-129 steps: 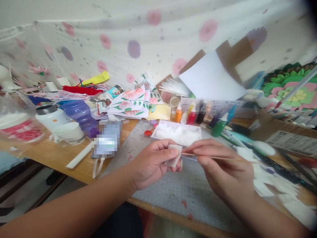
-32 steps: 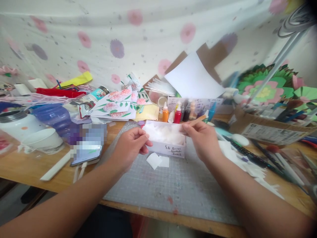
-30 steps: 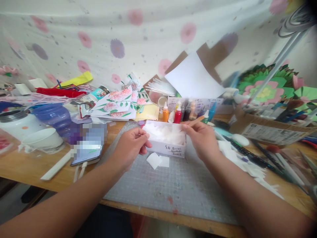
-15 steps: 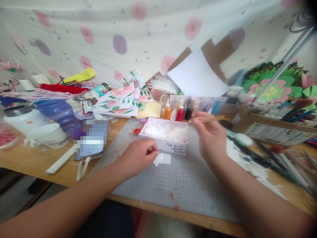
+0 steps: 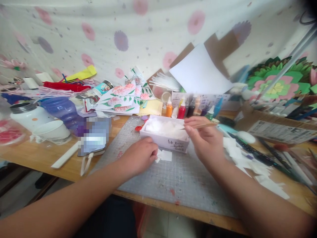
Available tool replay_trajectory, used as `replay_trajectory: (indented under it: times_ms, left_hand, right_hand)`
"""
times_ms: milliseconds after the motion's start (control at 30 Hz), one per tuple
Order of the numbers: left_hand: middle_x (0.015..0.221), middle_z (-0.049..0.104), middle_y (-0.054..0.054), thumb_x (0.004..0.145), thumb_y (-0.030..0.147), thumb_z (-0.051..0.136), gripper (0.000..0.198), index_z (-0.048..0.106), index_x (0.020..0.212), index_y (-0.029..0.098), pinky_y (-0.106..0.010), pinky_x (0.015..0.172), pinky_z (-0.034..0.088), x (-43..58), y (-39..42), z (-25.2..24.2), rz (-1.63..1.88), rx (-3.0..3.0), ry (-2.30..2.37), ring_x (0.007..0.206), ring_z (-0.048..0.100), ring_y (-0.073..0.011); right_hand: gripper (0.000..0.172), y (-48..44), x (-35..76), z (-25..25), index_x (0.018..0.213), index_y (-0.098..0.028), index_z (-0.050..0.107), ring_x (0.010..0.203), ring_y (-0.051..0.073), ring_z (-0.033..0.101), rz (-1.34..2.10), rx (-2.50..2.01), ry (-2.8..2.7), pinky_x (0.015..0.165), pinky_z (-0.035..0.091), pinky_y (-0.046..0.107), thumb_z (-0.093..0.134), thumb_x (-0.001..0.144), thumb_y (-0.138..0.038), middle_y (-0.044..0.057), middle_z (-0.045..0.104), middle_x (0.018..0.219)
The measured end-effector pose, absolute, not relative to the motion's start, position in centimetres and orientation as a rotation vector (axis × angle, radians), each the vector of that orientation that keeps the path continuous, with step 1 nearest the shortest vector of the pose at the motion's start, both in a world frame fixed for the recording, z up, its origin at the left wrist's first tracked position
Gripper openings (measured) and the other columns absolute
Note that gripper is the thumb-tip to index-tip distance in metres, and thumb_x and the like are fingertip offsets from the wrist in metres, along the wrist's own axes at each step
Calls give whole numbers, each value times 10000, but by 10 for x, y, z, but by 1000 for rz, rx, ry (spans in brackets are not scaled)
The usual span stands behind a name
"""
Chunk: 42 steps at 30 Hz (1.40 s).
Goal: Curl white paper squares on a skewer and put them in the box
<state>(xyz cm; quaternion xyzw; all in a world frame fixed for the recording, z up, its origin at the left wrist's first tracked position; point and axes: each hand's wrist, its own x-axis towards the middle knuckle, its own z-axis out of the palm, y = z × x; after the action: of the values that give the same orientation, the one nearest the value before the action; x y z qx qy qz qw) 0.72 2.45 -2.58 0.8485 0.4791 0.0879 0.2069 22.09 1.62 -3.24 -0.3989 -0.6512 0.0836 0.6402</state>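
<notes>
White jar [image 5: 32, 119], purple cup [image 5: 60, 110] and white cup [image 5: 53, 130] at the left of the frame; then phone [image 5: 99, 142], partly masked by pixel blocks. Just left of centre, left hand [image 5: 138, 155] low over grey mat [image 5: 188, 186], knuckles up, fingers bunched at white squares [image 5: 166, 156]. Covers part of one; cannot tell whether pinching it or merely pressing. Changed within about the last second: left hand down from the box's left end to these squares, hinting at attention turned from box to paper. At centre of the frame, just beyond the squares, box [image 5: 164, 141] filled with white fluff [image 5: 155, 125]. Right of centre, right hand [image 5: 205, 136], thumb and fingers clamped on stick [image 5: 205, 125], one end over the box's right part; cannot tell if touching the fluff. Farther right, loosely scattered white pieces [image 5: 237, 156], then brown carton [image 5: 242, 125] near the edge.
</notes>
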Motion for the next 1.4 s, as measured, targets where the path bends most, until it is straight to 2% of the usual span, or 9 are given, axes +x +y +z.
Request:
replay_trajectory:
  times_ms: [133, 300, 467, 567, 700, 800, 1067, 1200, 1400]
  left_hand:
    - [766, 608, -11, 812, 251, 569, 125, 617, 713, 192, -288, 648, 385, 3, 22, -14, 415, 2155, 1294, 709, 542, -177]
    - [695, 537, 29, 823, 333, 602, 178, 604, 726, 184, -266, 618, 333, -3, 16, -5, 641, 1808, 1140, 661, 453, -142]
    - [705, 537, 29, 833, 340, 639, 185, 608, 746, 180, -272, 634, 320, -5, 16, -9, 689, 1692, 1051, 683, 445, -134]
    - [695, 536, 31, 835, 311, 650, 178, 599, 730, 177, -270, 656, 339, -4, 16, -12, 738, 1605, 959, 691, 460, -129]
    - [692, 544, 29, 811, 274, 673, 157, 601, 724, 166, -257, 666, 372, -3, 15, -11, 787, 1471, 853, 685, 470, -116]
    - [697, 550, 23, 804, 273, 680, 169, 595, 715, 158, -252, 665, 397, -2, 14, -8, 835, 1391, 864, 684, 483, -113]
    - [751, 574, 14, 771, 224, 722, 168, 586, 704, 150, -281, 687, 526, 0, 16, -6, 973, 1075, 872, 728, 571, -126]
    - [745, 584, 2, 775, 238, 728, 181, 594, 705, 138, -257, 649, 519, 0, 16, -6, 906, 1057, 857, 703, 567, -119]
    - [740, 603, -3, 810, 262, 701, 181, 601, 719, 143, -295, 699, 500, 2, 12, -8, 843, 1215, 834, 714, 574, -131]
  right_hand:
    - [111, 8, 216, -27, 799, -245, 710, 864, 195, 683, 239, -784, -1551, 827, 550, 404, 660, 848, -159, 24, 728, 829]
    - [130, -1, 208, -22, 810, -249, 757, 852, 189, 697, 462, -666, -1655, 796, 574, 365, 668, 861, -169, 21, 751, 762]
    - [152, -7, 203, -20, 787, -245, 756, 925, 182, 687, 677, -611, -1585, 832, 573, 339, 660, 875, -166, 21, 745, 728]
    - [167, -7, 201, -21, 754, -237, 747, 934, 175, 694, 816, -651, -1566, 794, 583, 307, 658, 874, -163, 22, 745, 731]
    - [126, -6, 200, -26, 772, -227, 730, 770, 144, 708, 933, -700, -1589, 667, 583, 266, 660, 868, -182, 18, 749, 787]
    - [97, -5, 202, -28, 789, -221, 706, 702, 138, 702, 835, -763, -1656, 640, 575, 268, 656, 871, -209, 22, 755, 801]
    - [142, -5, 201, -32, 767, -191, 672, 907, 211, 732, 389, -852, -2117, 726, 581, 324, 595, 869, -131, 95, 756, 993]
    - [142, -4, 203, -26, 728, -218, 687, 951, 198, 700, 499, -845, -1773, 806, 569, 337, 658, 851, -154, 38, 738, 826]
    - [132, -5, 204, -25, 848, -281, 775, 940, 173, 656, 730, -606, -1474, 860, 542, 342, 690, 858, -180, 5, 736, 831]
